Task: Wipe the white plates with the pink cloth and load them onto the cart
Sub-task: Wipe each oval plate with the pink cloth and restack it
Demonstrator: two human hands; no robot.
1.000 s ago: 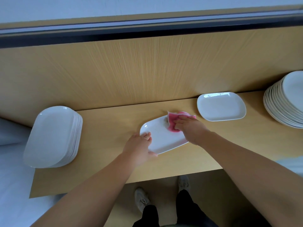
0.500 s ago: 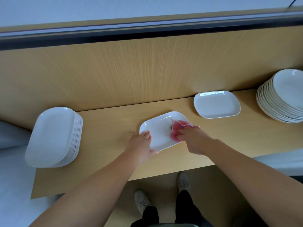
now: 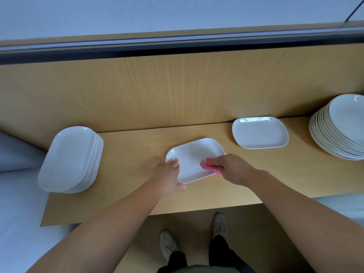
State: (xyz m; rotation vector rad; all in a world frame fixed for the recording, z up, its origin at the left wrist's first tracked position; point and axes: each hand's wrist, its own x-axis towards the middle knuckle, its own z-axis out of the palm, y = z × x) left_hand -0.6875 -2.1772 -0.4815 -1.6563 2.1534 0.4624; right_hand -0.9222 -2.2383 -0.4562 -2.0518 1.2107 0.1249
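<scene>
Since a second ago, my right hand (image 3: 234,169) has dragged the pink cloth (image 3: 208,166) from the far right corner of the plate (image 3: 194,154) back to its near right edge. The cloth is now mostly hidden under my fingers, which are curled over it and press it, bunched up, against the plate's surface. My left hand (image 3: 167,178) stays where it was, gripping the plate's near left corner, with fingers bent over the rim and the thumb against the near edge. The plate lies flat in the middle of the wooden counter (image 3: 137,146), turned at a slight angle. A single plate (image 3: 260,133) sits apart to its right, near the back panel. The left stack (image 3: 69,158) of white plates stands at the counter's left end, and the right stack (image 3: 342,127) at the right end.
</scene>
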